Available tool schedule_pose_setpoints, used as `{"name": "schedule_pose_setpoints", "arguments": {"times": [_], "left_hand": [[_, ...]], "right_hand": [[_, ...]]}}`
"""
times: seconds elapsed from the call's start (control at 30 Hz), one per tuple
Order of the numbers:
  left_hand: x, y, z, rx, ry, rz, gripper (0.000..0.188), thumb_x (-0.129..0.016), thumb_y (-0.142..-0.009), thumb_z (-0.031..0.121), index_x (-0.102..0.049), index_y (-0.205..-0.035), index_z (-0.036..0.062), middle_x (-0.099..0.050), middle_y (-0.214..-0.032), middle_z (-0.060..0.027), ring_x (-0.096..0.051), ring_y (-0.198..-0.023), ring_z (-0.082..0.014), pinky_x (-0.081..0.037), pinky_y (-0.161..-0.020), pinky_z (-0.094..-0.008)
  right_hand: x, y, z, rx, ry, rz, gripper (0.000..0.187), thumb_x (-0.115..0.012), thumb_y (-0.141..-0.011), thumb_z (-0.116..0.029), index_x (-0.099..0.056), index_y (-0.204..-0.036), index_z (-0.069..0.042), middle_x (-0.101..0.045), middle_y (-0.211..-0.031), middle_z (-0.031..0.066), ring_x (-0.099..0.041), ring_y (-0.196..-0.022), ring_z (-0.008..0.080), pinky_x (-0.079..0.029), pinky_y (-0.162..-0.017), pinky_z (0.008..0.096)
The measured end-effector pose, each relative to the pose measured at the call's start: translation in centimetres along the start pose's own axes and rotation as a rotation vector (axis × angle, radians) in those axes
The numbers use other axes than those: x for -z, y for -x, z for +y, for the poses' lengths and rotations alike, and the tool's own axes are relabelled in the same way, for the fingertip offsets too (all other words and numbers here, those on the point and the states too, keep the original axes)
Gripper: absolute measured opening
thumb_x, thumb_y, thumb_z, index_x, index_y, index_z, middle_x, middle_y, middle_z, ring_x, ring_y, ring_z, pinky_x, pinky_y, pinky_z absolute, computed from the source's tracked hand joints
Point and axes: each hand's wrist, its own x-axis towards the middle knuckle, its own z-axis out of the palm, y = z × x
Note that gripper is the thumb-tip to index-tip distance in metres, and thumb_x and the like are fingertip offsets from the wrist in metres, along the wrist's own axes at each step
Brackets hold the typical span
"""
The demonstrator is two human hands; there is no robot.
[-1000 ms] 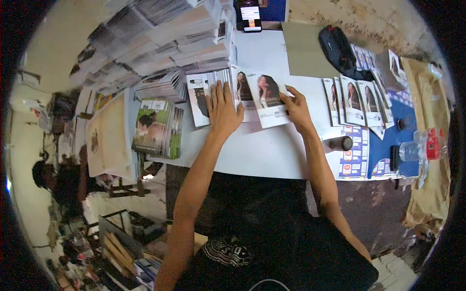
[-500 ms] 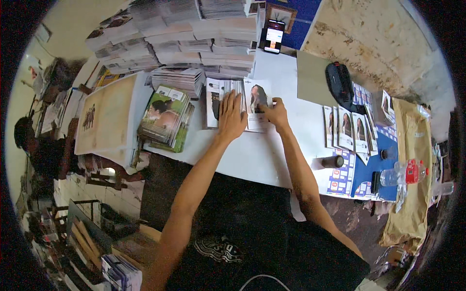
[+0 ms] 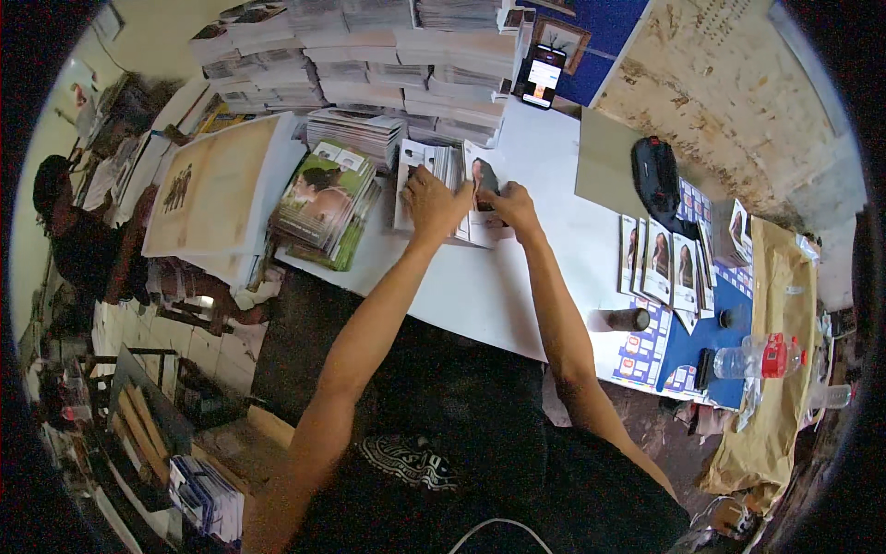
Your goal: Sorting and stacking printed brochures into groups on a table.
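Note:
On the white table a row of booklets point(image 3: 405, 210) with white covers stands packed together, pages and spines in lines. My left hand point(image 3: 434, 205) rests on them, fingers bent over the top and thumb toward the right end. At that end leans a booklet point(image 3: 479, 177) with a picture of a long-haired person on its cover. My right hand point(image 3: 513, 209) has its fingers curled at that booklet's right edge, holding it. Left of the row lies a stack of green-covered booklets point(image 3: 318, 198).
Stacked printed sheets point(image 3: 360, 46) rise behind. A lit phone point(image 3: 542, 78) stands at the back. To the right are a black pouch point(image 3: 653, 171), fanned booklets point(image 3: 658, 261), a dark cylinder point(image 3: 629, 320) and a plastic bottle point(image 3: 738, 360). Another person point(image 3: 88, 231) is at far left.
My left hand has gone from lying flat to bent fingers, its thumb now by the end booklet. My right hand has closed in on that booklet's edge. The whole view has shifted slightly.

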Motion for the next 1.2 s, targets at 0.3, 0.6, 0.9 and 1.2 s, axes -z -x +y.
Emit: {"name": "schedule_pose_setpoints", "arguments": {"times": [0.3,0.6,0.9,1.2], "left_hand": [[-1.9,-1.7,1.1,0.180,-0.108,-0.084,0.098,-0.078,-0.065,0.054,-0.037,-0.128,-0.0087,-0.038,-0.130,-0.0294,-0.043,-0.121,-0.0444,-0.038,-0.101,-0.0492],[-2.0,-0.3,0.9,-0.036,0.251,-0.156,0.072,-0.074,-0.075,0.040,-0.044,-0.127,0.0000,-0.059,-0.118,-0.0233,-0.058,-0.108,-0.0400,-0.045,-0.095,-0.0450],[-0.7,12.7,-4.7,-0.200,1.197,-0.367,0.058,-0.071,-0.080,0.012,-0.038,-0.127,0.0009,-0.052,-0.122,-0.0196,-0.058,-0.104,-0.0251,-0.048,-0.085,-0.0402],[1.5,15.1,-3.9,-0.046,0.812,-0.229,0.053,-0.071,-0.084,0.015,-0.042,-0.125,-0.0024,-0.060,-0.105,-0.0097,-0.059,-0.096,-0.0185,-0.048,-0.083,-0.0302]], "right_hand": [[0.8,2.6,-2.6,-0.079,-0.344,-0.149,0.050,-0.068,-0.084,-0.033,-0.056,-0.110,0.008,-0.064,-0.093,0.0108,-0.059,-0.076,0.0166,-0.049,-0.063,0.0291],[0.7,3.7,-0.4,-0.209,-0.715,0.008,0.040,-0.058,-0.085,-0.016,-0.053,-0.119,0.006,-0.064,-0.103,0.0099,-0.060,-0.088,0.0188,-0.049,-0.075,0.0306],[2.0,14.0,3.4,0.246,-0.738,-0.236,0.064,-0.061,-0.076,-0.004,-0.039,-0.135,0.001,-0.050,-0.127,0.0114,-0.048,-0.119,0.0219,-0.035,-0.106,0.0357],[1.1,20.1,-1.7,0.169,-0.691,-0.021,0.073,-0.078,-0.075,-0.001,-0.026,-0.127,-0.003,-0.059,-0.110,0.0178,-0.060,-0.101,0.0208,-0.052,-0.083,0.0312]]}}
